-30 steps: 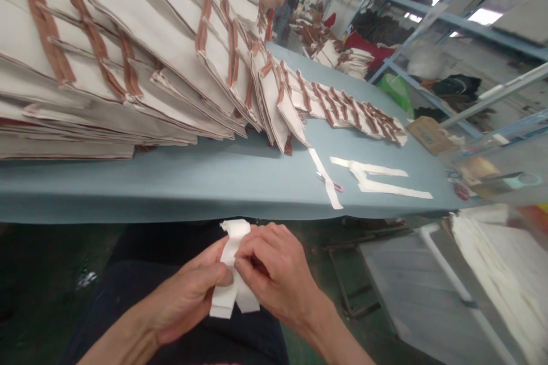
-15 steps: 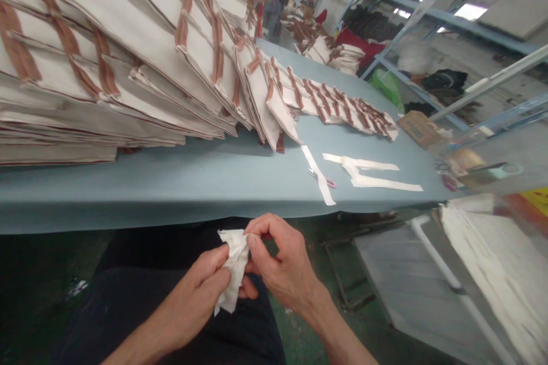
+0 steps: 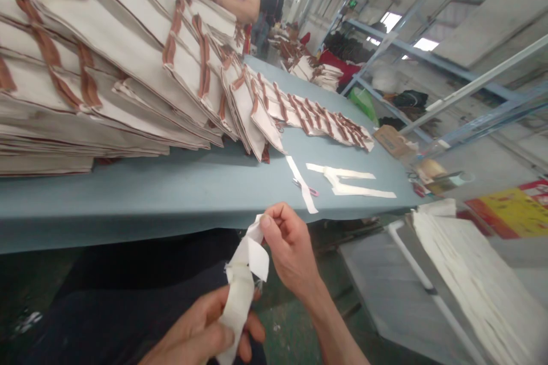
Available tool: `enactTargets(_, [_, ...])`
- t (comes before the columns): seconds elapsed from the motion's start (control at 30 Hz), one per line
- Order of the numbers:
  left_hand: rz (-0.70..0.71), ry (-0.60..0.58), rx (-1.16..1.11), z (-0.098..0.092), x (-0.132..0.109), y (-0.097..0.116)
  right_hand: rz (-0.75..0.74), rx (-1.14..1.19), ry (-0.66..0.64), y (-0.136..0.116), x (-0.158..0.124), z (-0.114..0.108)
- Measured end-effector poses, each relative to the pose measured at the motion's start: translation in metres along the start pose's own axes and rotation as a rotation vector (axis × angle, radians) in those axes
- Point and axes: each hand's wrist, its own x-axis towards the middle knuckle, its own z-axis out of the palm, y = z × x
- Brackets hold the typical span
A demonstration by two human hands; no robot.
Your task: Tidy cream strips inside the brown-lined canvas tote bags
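Note:
Above my lap, in front of the table edge, both hands hold a white fabric strip [image 3: 240, 282]. My left hand [image 3: 205, 325] grips its lower part between thumb and fingers. My right hand [image 3: 291, 248] pinches the upper end between thumb and forefinger. Between the hands the strip is partly unfolded, with a loose flap hanging and frayed threads at its edges. On the table ahead, another white strip [image 3: 303, 185] lies across a small pink-handled tool [image 3: 314, 191], mostly covered. Farther right, a folded pale strip [image 3: 363, 189] lies flat.
Large piles of cream fabric pieces with brown straps [image 3: 141, 57] cover the left of the blue-green table [image 3: 180, 191]. A person [image 3: 240, 3] works behind them. At the right stand a stack of white cloth [image 3: 466, 262], a cardboard box [image 3: 389, 140] and blue shelving [image 3: 432, 60].
The bunched white strip has been drawn out longer between my hands. My left hand has moved down, my right hand slightly up. The camera view has shifted to the right.

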Motion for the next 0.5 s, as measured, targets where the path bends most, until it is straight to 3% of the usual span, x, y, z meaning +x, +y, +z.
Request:
enactTargets(0.17, [-0.029,0.144,-0.201,-0.002,0.0,0.011,-0.186,-0.152,0.018,-0.009,-0.021,0.011])
enactTargets(0.37, [0.102,0.188,-0.014,0.011,-0.016,0.026,-0.309,-0.364,-0.002,-0.004,-0.039,0.024])
enactTargets(0.5, [0.106,0.255,0.091,0.01,-0.017,0.029,-0.337,-0.386,-0.007,-0.002,-0.043,0.028])
